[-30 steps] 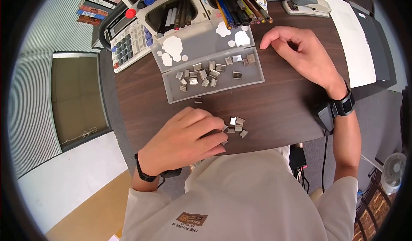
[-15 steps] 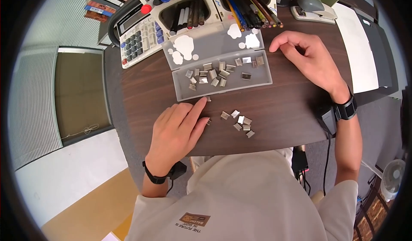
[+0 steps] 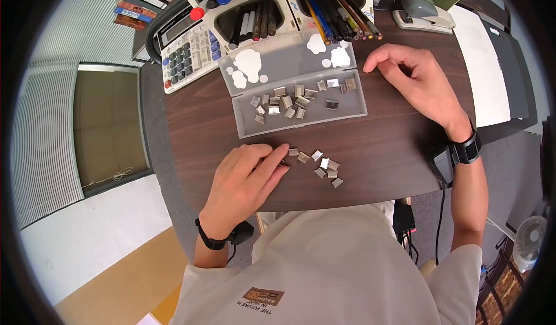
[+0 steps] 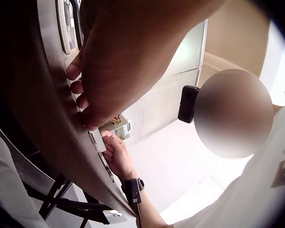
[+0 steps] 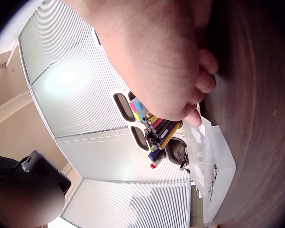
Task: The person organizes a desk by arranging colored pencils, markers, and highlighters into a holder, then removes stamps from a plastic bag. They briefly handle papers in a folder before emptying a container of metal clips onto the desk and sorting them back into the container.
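Note:
In the head view my left hand (image 3: 243,177) rests low over the dark table, fingers extended together. Its index fingertip touches or nearly touches a small metal clip (image 3: 293,152); another clip shows partly beside the thumb. To their right lies a loose group of several clips (image 3: 325,163). Behind them an open grey plastic case (image 3: 313,116) holds many more clips. My right hand (image 3: 414,82) rests on the table right of the case, empty, its fingers loosely curled. In the right wrist view the right hand (image 5: 156,61) is close to the case (image 5: 222,156).
A calculator (image 3: 191,56) stands left of the case's raised lid. Behind it is a white holder (image 3: 286,4) with pens and pencils. At the back right are a stapler (image 3: 425,19) and white paper (image 3: 476,70). The table's front edge curves past the person's shirt.
My left hand went from beside the loose clips up to one near the case, then back towards the person. That clip now lies nearer the group. The right hand has stayed in place.

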`<action>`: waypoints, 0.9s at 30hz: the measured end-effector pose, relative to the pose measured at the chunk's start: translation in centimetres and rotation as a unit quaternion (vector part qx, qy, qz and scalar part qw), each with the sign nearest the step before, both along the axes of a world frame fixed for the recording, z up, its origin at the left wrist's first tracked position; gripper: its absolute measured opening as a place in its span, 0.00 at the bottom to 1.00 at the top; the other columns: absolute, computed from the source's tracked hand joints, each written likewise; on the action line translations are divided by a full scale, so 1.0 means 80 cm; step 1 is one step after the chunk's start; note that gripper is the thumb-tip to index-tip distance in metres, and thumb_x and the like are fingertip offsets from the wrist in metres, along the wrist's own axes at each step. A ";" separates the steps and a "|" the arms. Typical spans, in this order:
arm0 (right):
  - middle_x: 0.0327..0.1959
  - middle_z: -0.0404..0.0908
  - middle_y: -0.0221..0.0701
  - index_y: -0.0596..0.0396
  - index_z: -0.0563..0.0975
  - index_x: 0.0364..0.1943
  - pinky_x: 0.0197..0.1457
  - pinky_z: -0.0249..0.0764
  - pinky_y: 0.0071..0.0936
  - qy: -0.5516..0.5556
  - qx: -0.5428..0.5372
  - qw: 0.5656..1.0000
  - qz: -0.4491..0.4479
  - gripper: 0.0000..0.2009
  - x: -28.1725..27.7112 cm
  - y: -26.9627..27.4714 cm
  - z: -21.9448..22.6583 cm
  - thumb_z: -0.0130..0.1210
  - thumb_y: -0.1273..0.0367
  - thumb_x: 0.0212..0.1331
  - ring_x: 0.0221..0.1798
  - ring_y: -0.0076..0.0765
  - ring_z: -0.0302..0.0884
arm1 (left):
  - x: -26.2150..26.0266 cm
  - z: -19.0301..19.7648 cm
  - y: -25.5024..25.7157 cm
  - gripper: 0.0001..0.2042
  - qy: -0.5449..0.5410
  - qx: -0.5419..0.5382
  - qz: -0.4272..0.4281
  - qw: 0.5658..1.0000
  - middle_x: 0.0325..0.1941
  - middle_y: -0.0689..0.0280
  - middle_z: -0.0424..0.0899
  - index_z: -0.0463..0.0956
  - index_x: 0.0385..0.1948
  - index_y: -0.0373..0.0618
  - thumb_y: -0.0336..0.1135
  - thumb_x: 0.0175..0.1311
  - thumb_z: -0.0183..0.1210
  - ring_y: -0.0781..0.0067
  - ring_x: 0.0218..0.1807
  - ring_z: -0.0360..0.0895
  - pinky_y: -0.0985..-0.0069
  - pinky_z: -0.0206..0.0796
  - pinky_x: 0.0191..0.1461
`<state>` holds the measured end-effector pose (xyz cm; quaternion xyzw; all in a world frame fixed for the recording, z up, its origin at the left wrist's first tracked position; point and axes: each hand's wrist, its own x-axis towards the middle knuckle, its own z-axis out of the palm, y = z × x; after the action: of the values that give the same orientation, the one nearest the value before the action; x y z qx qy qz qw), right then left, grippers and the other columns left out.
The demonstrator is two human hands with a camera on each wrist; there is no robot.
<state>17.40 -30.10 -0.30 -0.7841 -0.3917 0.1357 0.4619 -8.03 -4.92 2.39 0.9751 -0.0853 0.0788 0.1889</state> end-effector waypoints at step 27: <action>0.27 0.86 0.27 0.54 0.86 0.35 0.29 0.69 0.23 -0.147 0.053 0.984 0.087 0.02 -0.072 0.012 0.087 0.64 0.75 0.64 0.23 0.24 0.74 | 0.095 0.058 0.082 0.14 -0.130 -0.709 0.073 0.689 0.26 0.77 0.70 0.81 0.52 0.34 0.37 0.80 0.55 0.85 0.30 0.64 0.82 0.57 0.36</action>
<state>11.67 -29.14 6.67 -0.7327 -0.5287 0.0377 0.4269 -0.41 1.60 7.04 0.5344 0.0433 0.2550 0.8047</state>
